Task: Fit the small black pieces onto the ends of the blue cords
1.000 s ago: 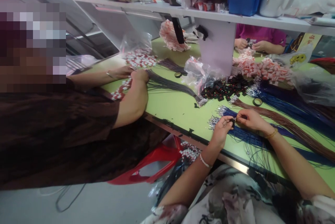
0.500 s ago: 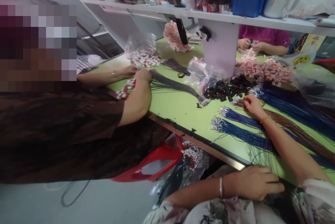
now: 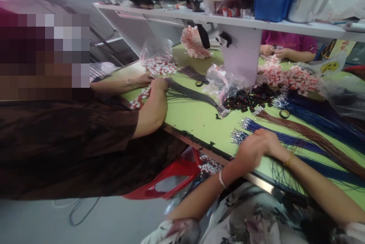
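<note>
My left hand [image 3: 251, 152], with a silver bangle, is closed over the front part of the table, by the silver tips of the blue wires [image 3: 302, 140]. Touching it, my right hand [image 3: 269, 143], with a thin yellow bracelet, is closed too. What the fingers of both hands hold is too small and hidden to make out. Brown wires [image 3: 316, 130] lie behind the hands, beside a small tape roll [image 3: 284, 114]. Farther back is a pile of black connectors [image 3: 248, 97].
A co-worker's hands [image 3: 155, 81] hold the end of grey wires [image 3: 194, 94] at the left. White and orange connectors [image 3: 291, 76] lie under the shelf [image 3: 176, 13], which carries a blue bin [image 3: 273, 2]. A red stool [image 3: 173, 171] stands below the table edge.
My right hand has left the brown wires and come toward me. My left hand has risen from near my lap to meet it. The view has shifted slightly.
</note>
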The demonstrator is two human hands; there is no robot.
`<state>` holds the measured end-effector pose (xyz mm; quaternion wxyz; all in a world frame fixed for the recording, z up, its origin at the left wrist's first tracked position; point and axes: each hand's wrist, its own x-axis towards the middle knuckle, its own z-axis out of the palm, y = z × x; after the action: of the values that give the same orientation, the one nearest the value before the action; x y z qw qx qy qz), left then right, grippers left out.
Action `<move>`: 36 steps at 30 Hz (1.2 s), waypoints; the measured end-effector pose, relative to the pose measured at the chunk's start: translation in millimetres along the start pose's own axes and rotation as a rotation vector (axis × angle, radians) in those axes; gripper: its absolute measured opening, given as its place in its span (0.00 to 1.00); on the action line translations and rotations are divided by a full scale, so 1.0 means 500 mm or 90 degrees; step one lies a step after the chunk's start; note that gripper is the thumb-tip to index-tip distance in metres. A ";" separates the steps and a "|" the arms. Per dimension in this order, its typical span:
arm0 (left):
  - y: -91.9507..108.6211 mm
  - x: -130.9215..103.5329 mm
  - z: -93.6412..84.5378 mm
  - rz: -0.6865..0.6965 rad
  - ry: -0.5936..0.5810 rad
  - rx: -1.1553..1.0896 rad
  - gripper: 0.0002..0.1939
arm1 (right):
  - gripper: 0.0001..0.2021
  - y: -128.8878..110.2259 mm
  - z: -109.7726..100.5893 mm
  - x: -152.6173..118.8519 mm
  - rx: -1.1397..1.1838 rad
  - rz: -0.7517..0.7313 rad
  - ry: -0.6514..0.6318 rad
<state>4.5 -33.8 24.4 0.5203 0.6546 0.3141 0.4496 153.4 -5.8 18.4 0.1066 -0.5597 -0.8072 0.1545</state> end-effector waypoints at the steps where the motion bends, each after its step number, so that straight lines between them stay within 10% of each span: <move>1: -0.011 0.036 -0.033 -0.007 0.093 0.042 0.10 | 0.06 0.000 0.003 -0.003 -0.008 -0.001 0.008; 5: -0.075 0.178 -0.151 0.006 0.239 0.376 0.15 | 0.08 -0.007 0.004 -0.012 -0.033 -0.015 0.037; 10: -0.136 0.249 -0.215 -0.076 0.181 0.549 0.13 | 0.08 -0.013 0.001 -0.016 -0.048 -0.033 0.033; 21: -0.099 0.181 -0.233 0.013 0.215 0.361 0.16 | 0.09 -0.010 -0.001 -0.023 0.069 -0.003 0.055; 36: -0.044 0.058 -0.211 -0.192 0.289 -0.228 0.19 | 0.11 0.036 -0.111 0.004 0.394 -0.019 -0.121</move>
<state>-79.3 39.5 16.4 0.6043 0.3817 0.4319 0.5500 187.7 9.2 63.5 0.1985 -0.4717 -0.7364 0.4426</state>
